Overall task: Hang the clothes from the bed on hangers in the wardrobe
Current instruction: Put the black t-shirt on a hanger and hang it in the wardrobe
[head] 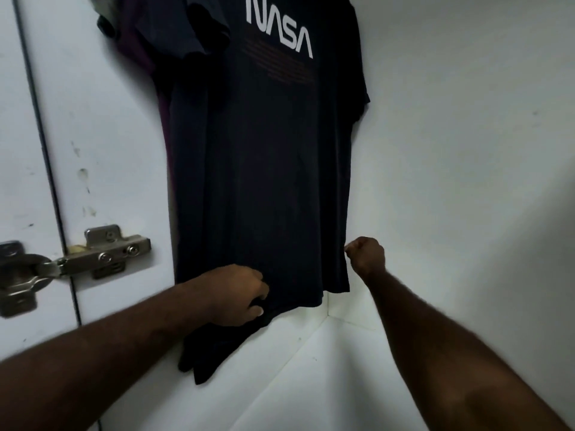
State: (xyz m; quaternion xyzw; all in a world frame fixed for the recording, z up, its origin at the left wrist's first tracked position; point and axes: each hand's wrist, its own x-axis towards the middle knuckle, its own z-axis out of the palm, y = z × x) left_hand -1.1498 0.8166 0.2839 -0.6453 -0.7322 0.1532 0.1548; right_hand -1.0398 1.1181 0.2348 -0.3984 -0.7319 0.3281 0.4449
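Observation:
A dark navy T-shirt (258, 169) with a white NASA print hangs inside the white wardrobe; its hanger is out of view above. My left hand (239, 298) grips the shirt's bottom hem left of the middle, and the cloth bunches below it. My right hand (365, 255) is curled at the shirt's right side seam, just above the hem, pinching its edge. Behind the shirt on the left hangs a purple garment (137, 48), mostly hidden.
The wardrobe's white left side panel (102, 150) carries a metal hinge (105, 255); the open door (15, 150) lies left of it. The white back wall (466, 150) and the wardrobe floor (326, 384) meet below the shirt.

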